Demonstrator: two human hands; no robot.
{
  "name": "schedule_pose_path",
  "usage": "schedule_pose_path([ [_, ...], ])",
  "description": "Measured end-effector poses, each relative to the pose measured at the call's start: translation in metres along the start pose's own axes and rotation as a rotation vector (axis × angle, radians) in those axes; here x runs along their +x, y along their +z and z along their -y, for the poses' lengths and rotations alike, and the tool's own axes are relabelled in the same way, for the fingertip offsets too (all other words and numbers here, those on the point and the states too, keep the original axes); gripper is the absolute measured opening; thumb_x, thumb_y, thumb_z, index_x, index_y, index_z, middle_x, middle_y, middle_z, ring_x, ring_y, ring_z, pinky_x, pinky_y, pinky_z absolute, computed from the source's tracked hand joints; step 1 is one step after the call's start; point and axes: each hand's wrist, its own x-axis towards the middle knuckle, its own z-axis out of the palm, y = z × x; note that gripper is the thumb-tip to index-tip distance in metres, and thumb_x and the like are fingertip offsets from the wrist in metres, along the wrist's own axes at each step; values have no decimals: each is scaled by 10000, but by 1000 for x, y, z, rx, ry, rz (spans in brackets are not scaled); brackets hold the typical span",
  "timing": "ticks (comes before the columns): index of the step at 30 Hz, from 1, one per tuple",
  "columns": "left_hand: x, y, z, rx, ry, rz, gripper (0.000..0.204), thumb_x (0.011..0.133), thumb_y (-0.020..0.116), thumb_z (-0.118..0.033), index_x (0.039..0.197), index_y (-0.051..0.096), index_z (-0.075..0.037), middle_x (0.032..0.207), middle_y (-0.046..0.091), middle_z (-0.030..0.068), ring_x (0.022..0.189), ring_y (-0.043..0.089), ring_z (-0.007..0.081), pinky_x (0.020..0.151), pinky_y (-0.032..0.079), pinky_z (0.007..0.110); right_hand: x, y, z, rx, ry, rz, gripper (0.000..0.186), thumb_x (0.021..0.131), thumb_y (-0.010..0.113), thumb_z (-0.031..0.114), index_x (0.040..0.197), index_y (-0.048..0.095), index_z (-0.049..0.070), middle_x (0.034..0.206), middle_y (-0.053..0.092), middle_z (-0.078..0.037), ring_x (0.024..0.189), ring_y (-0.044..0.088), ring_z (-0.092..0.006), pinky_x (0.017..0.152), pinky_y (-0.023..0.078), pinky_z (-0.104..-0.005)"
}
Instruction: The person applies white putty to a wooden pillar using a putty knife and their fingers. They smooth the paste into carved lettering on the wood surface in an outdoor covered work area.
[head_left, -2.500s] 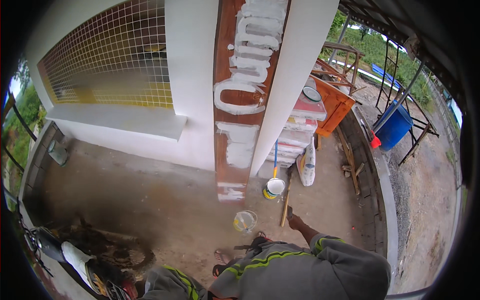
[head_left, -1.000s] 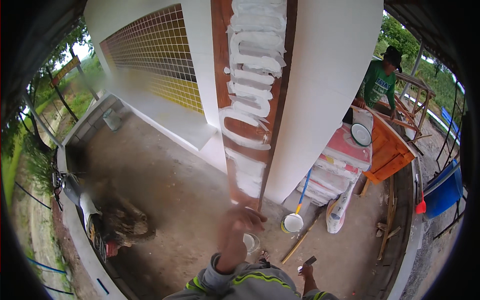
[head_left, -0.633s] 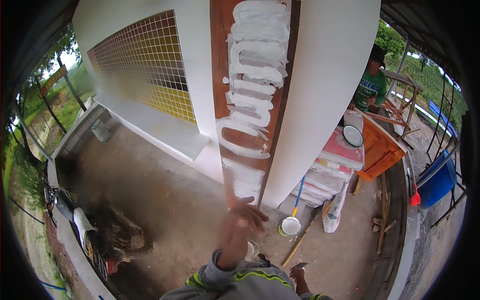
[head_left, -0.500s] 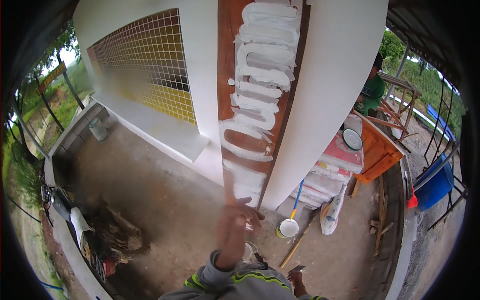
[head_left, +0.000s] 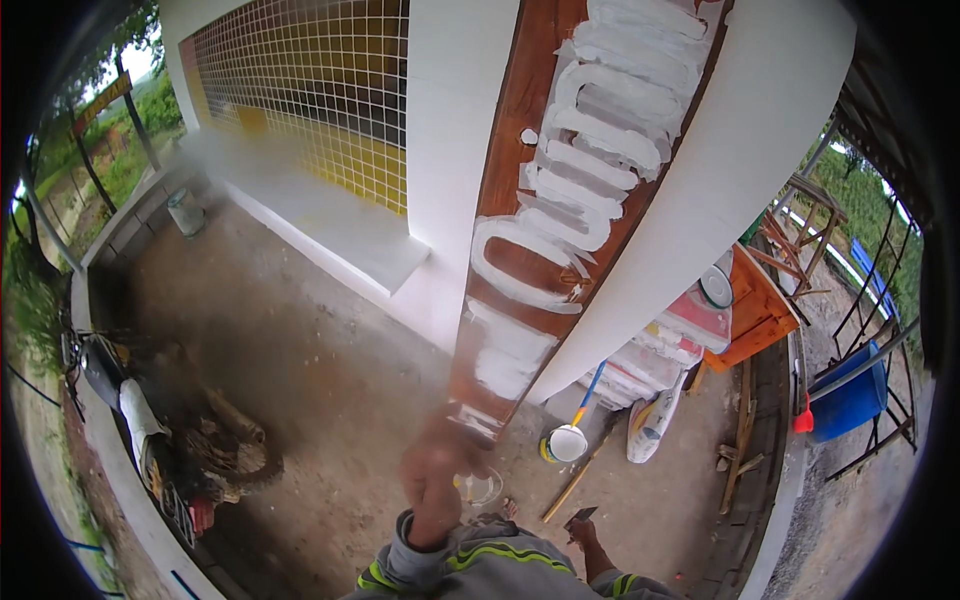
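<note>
My left hand point(head_left: 437, 468) is at the lower end of a reddish-brown wooden board point(head_left: 540, 305), blurred by motion. Its fingers look curled in, and whatever is in them does not show. Thick looping strokes of white paste point(head_left: 600, 130) cover much of the board, which runs upward between white walls. Lower right, my right hand point(head_left: 583, 531) is closed on a dark, flat-bladed tool point(head_left: 579, 517), perhaps a putty knife. Between and below the hands a pale round container point(head_left: 480, 488) is partly hidden behind my left hand.
A bucket of white material point(head_left: 565, 444) stands right of the board, with a blue-and-yellow pole point(head_left: 591, 390) in it. Stacked sacks point(head_left: 655, 350), an orange-brown wooden panel point(head_left: 755, 310) and a blue barrel point(head_left: 850, 395) lie further right. Left are a white ledge point(head_left: 370, 265) and a motorcycle point(head_left: 105, 375).
The view has swung, so the board now leans right. My left hand has drawn down and left, its fingers more curled. My right hand with the tool shows more fully.
</note>
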Motion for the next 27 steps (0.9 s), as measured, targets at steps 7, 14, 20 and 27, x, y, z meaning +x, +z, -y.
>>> schedule_pose_path([
  [7, -11, -12, 19, 86, -177, -102, 221, 1014, 444, -228, 852, 525, -100, 667, 601, 34, 752, 635, 189, 1066, 307, 483, -4, 23, 60, -165, -60, -114, 315, 888, 526, 234, 959, 624, -57, 802, 663, -192, 662, 685, -328, 467, 557, -424],
  [14, -38, -31, 56, 37, -417, -16, 158, 992, 418, -117, 937, 553, -58, 772, 627, 66, 818, 634, 179, 1094, 282, 411, 14, 12, 32, -428, -156, -6, 226, 889, 574, 144, 1007, 629, -41, 858, 668, -186, 706, 696, -286, 484, 559, -431],
  [20, -41, -24, 87, -21, -473, 137, 136, 968, 469, -71, 969, 596, -21, 858, 645, 79, 848, 626, 178, 914, 452, 332, 6, -16, 12, -155, -429, -27, 224, 924, 557, 154, 988, 621, -51, 837, 645, -147, 691, 656, -233, 569, 572, -388],
  [27, -48, -6, 163, 459, -320, 381, 216, 970, 545, -114, 1124, 599, 28, 988, 671, 139, 918, 650, 247, 816, 500, 332, -150, 36, 326, 348, -655, 350, 372, 979, 503, 280, 1174, 546, -35, 975, 642, -121, 779, 637, -220, 697, 524, -381],
])
